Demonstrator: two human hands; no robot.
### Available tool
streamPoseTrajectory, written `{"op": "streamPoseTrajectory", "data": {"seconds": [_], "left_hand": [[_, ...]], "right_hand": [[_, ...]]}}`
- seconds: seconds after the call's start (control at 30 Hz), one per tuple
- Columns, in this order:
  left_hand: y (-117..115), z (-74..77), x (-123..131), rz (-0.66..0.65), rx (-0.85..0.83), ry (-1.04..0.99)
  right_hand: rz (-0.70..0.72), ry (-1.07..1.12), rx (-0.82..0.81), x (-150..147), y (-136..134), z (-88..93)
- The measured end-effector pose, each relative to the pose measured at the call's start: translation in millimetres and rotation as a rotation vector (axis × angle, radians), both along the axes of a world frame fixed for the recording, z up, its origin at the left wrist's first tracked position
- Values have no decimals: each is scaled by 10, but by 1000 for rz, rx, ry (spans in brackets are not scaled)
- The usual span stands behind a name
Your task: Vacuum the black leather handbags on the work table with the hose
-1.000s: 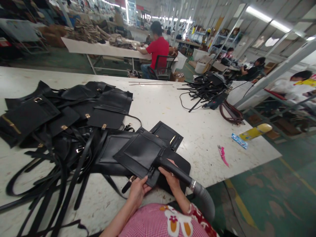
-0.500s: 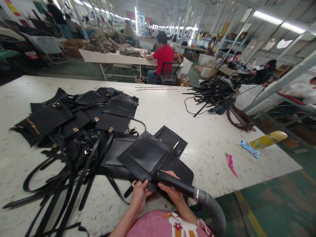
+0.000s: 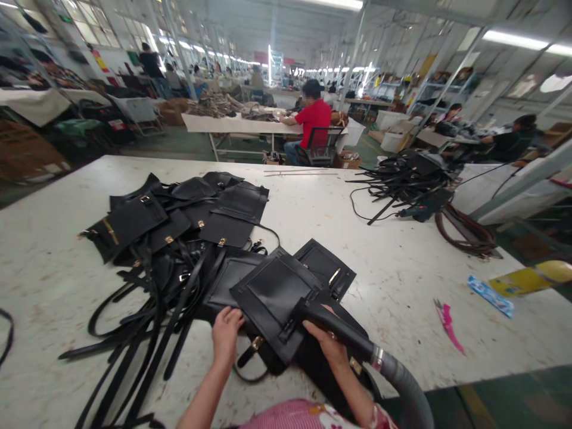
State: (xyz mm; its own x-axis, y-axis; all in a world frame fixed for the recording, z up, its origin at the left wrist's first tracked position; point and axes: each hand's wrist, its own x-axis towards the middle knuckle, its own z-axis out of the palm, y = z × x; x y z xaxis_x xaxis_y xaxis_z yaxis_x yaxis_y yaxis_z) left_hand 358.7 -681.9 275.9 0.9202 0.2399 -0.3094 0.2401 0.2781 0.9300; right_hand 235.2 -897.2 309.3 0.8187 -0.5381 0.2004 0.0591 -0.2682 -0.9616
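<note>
- Wide white worktable (image 3: 393, 250): scuffed top filling most of the view, with everything below lying on it.
- Heap of black leather bag panels and long straps (image 3: 179, 238): on the left half of the table. The flat pieces with small brass fittings are stacked toward the far side, and the straps trail toward the near edge.
- Bundle of loose black straps (image 3: 402, 179): at the far right, well apart from the heap, with a brown coiled band (image 3: 465, 232) just to its right.
- Grey ribbed hose with a black nozzle (image 3: 330, 325): runs in from the near right corner. The nozzle tip lies on the right edge of the panel below.
- Square black leather panel with a stitched border (image 3: 277, 298): at the near middle of the table, tilted like a diamond. It lies on top of other black pieces at the heap's right edge.
- Right hand (image 3: 328, 345): closed round the nozzle, fingers wrapped over its top (a firm, full grasp).
- Left hand (image 3: 226, 336): fingers mostly stretched out, tips laid at the panel's near left edge, clasping nothing that shows.
- Blue tube (image 3: 489, 295): near the right edge of the table.
- Small pink snips (image 3: 447, 325): nearer than the tube and left of it.
</note>
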Motion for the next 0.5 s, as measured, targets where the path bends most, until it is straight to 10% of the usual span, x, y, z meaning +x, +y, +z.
{"op": "streamPoseTrajectory", "data": {"seconds": [0.2,0.5], "left_hand": [[107,112,701,40,-14,5],[223,321,477,-137,-106,-169]], "right_hand": [[77,-94,20,256,306,243],[181,-267,37,1055,1103,390]]}}
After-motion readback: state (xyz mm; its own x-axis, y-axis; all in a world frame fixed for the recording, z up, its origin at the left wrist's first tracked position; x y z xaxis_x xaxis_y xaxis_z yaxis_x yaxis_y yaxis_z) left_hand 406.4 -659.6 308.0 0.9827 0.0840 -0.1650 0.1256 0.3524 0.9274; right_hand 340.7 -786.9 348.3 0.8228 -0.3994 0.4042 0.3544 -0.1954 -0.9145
